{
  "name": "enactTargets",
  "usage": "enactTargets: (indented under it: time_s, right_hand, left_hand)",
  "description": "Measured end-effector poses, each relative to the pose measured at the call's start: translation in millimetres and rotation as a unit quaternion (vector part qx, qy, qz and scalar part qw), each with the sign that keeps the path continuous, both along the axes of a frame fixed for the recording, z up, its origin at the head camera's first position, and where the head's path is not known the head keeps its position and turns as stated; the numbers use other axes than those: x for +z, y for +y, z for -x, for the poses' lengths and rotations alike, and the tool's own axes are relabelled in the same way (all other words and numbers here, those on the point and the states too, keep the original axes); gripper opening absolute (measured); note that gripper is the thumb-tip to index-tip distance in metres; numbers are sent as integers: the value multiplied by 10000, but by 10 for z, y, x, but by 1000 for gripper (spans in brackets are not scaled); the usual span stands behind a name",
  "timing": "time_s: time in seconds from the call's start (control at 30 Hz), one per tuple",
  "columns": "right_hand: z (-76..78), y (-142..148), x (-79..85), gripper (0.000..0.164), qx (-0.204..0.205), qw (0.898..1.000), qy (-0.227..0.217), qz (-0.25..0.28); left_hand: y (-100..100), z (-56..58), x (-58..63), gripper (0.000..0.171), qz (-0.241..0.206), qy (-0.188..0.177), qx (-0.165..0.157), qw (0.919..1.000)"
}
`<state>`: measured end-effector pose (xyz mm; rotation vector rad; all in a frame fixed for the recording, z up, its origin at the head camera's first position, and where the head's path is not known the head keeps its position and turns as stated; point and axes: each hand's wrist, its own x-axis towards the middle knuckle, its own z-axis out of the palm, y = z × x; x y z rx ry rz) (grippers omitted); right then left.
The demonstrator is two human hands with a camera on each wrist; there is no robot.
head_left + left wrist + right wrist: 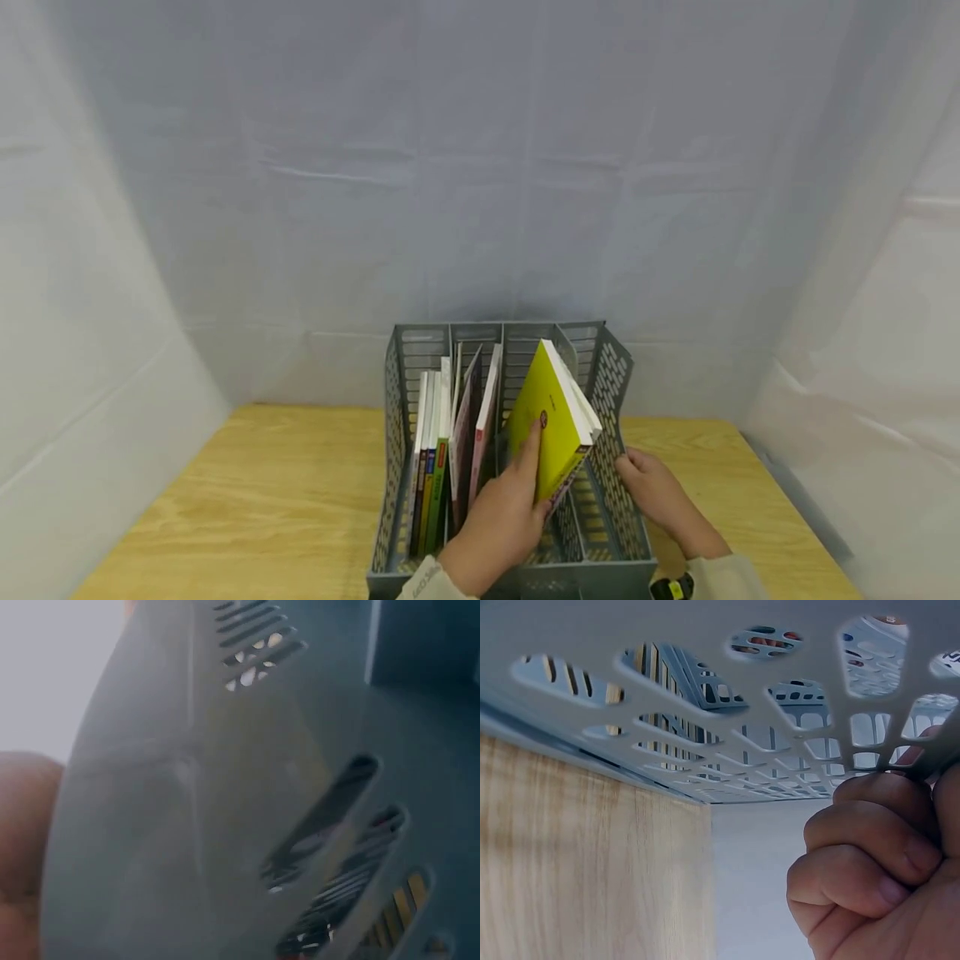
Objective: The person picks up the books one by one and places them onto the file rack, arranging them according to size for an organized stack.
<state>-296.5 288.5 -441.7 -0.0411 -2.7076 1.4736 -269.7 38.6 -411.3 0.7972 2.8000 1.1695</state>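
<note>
My left hand (498, 525) holds a yellow book (543, 417), with its index finger lying along the cover. Another white-edged book (587, 408) sits right behind the yellow one. Both are tilted, tops leaning away, over the right-hand part of a grey slotted file organizer (585, 575). On the organizer's right side wall, my right hand (660, 492) grips the edge. The right wrist view shows that hand's curled fingers (855, 877) against the perforated wall (727, 742). In the left wrist view, grey slotted plastic (247, 787) fills most of the picture and hides the book.
Several thin books (429, 467) stand upright in the organizer's leftmost compartment. More books (483, 417) lean in the compartment beside them. The organizer stands on a wooden table (285, 492), with white sheeting (465, 167) behind and along both sides.
</note>
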Motion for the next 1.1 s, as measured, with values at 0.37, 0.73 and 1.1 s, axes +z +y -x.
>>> enactTargets:
  time_s: [0.37, 0.73, 1.1]
  right_hand:
    - [-34, 14, -7, 32, -6, 9999, 140, 32]
    - [-2, 25, 45, 34, 79, 9997, 163, -132]
    - [-12, -1, 4, 32, 97, 9999, 84, -44]
  left_hand:
    - [54, -79, 60, 96, 88, 79, 521, 9986]
    - [75, 7, 77, 89, 55, 914, 1324, 9870]
    - [34, -36, 208, 85, 376, 959, 1377, 9851]
